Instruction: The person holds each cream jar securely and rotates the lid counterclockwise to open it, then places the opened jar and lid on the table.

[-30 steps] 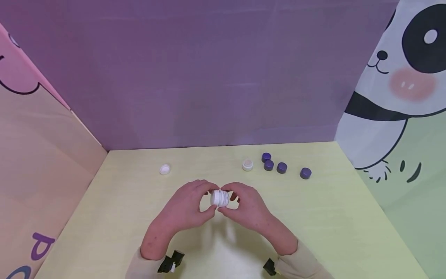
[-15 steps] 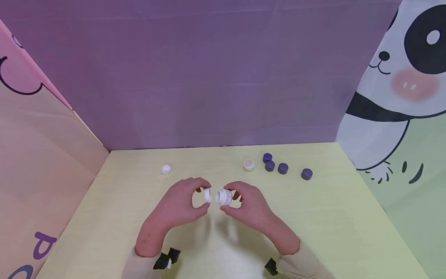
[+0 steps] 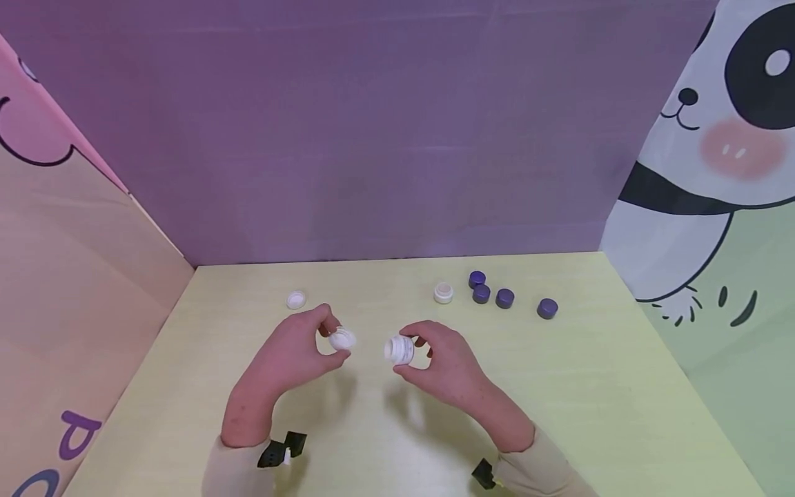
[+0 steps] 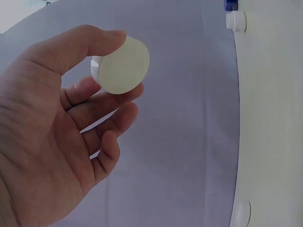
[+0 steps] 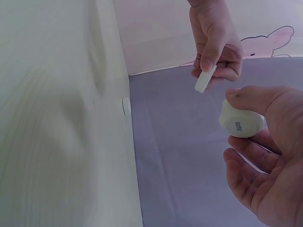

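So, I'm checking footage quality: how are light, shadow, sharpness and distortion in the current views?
Head: the left hand and right hand cast soft shadows on the table; left wrist: the top-left corner is washed out and the table's edge bows; right wrist: print on the jar is too blurred to read.

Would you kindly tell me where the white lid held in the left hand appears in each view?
Head: the white lid is in the lower half, left of centre.
Left wrist: upper half, left of centre.
Right wrist: upper half, right of centre, nearly edge-on.
Shared landmark: the left hand pinching it.
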{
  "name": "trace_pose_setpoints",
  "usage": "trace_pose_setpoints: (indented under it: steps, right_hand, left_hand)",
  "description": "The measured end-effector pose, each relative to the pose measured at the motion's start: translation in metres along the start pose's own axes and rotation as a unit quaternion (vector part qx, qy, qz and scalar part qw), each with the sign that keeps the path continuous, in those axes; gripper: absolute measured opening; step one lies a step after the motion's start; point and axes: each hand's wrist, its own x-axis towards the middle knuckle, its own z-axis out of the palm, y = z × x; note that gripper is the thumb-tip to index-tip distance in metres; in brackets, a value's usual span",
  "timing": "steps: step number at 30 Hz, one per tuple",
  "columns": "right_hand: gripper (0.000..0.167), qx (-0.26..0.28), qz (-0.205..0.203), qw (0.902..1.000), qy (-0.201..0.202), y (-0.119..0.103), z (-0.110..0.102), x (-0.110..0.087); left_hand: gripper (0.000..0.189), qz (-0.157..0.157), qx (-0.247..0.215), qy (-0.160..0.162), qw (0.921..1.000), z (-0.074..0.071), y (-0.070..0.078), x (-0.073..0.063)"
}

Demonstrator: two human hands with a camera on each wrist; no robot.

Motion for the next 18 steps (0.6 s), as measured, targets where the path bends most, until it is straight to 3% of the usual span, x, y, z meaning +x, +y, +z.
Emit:
trace_pose_setpoints:
  steps: [9, 18]
  right_hand:
    - [0.043, 0.019, 0.014, 0.9997, -0.006, 0.001, 0.0, 0.0]
    - [0.043, 0.053, 0.033, 0.998, -0.011, 0.002, -0.001, -0.002]
  left_hand:
    - [0.025, -0.036, 0.02, 0.033, 0.9986, -0.014, -0.024, -0.005]
    - [0.048, -0.034, 0.005, 0.012, 0.9993, -0.025, -0.066, -0.004]
